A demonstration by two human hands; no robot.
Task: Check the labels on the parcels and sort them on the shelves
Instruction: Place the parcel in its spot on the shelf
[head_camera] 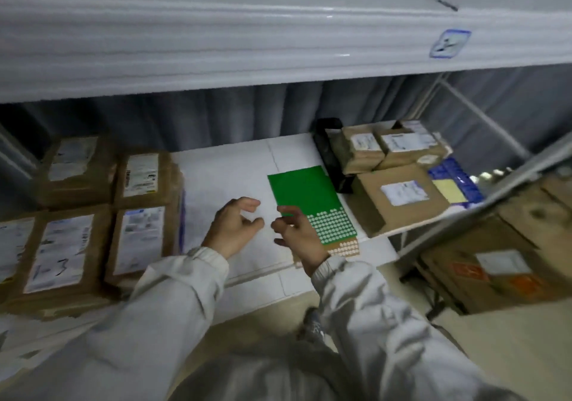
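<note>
The right hand (298, 236) pinched the green sticker sheet (309, 196) on the shelf (223, 177); the left hand (233, 225) hovered, fingers loosely apart.

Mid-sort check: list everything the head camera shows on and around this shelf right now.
Labelled parcels, left: four or more, brown, left shelf half.
Labelled parcels, right: three, brown, right shelf half.
Green sheet: one, white dots at near end, shelf middle.
Black bag: one, behind green sheet.
Blue packet: one, far right.
Big carton: one, brown, beside shelf on the right.
Left hand: empty, over shelf.
Right hand: pinches green sheet.
</note>
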